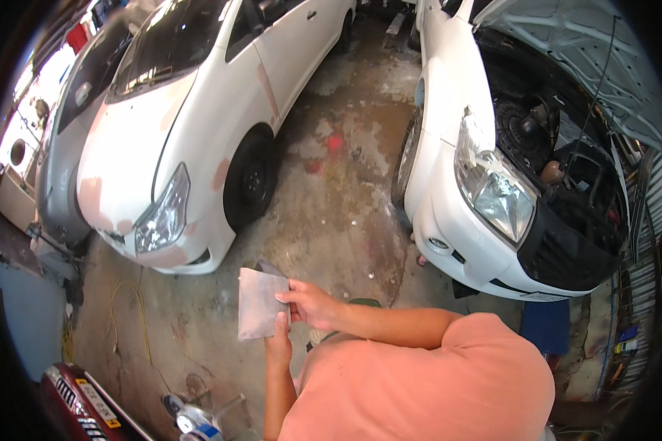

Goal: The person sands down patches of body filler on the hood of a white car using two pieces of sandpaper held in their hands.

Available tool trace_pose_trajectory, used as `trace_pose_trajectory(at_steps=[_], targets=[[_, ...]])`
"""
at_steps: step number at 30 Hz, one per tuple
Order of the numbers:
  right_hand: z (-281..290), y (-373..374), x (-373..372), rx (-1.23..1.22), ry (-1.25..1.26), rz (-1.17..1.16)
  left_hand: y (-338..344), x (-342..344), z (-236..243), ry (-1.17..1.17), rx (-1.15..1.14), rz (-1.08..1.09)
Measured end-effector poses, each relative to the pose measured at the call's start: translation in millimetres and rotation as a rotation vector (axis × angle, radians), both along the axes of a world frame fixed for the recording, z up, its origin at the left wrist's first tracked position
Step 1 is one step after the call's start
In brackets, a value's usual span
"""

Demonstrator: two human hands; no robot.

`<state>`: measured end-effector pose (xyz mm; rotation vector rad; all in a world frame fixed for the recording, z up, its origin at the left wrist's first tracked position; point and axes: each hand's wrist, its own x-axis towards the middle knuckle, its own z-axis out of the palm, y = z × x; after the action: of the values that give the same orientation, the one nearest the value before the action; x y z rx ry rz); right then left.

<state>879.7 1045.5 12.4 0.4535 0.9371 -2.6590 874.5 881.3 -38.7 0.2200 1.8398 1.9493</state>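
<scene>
In front of my body I hold a pale pinkish-grey sheet of sandpaper (260, 305), with a dark grey flap showing behind its top edge. My right hand (309, 303) pinches its right side, thumb lying across the face. My left hand (278, 339) grips the lower right corner from below, thumb up on the sheet. The fingers behind the sheet are partly hidden. Beyond it, to the left, stands a white car (191, 132) with pinkish patches on its hood, bumper and fender.
A second white car (438, 184) with its hood raised is at the right. Far left is a grey car (62, 187). A dark red bumper (59, 382) lies at the lower left, near several cans (191, 422). A yellow cord (141, 316) runs over the concrete floor (331, 235).
</scene>
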Motion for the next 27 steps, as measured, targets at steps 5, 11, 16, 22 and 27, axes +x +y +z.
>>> trace_pose_trajectory(at_steps=[5,11,16,22,27], targets=[[-5.2,18.0,-9.9,0.003,-0.044,-0.027,11.2,-22.5,2.4,-0.131,0.092,0.034],[-21.6,46.7,-23.3,0.087,-0.041,0.049,55.7,-25.1,4.7,-0.136,0.219,0.083],[-35.6,98.2,-31.1,0.109,-0.059,0.145,110.5,-22.2,-4.3,-0.198,0.213,0.222],[-27.8,208.2,-43.5,0.231,-0.107,0.599,190.0,-34.2,-29.6,-0.275,0.352,0.517],[-20.9,270.8,-33.0,0.373,0.066,0.550,283.8,-50.8,30.5,-0.123,0.532,0.685]])
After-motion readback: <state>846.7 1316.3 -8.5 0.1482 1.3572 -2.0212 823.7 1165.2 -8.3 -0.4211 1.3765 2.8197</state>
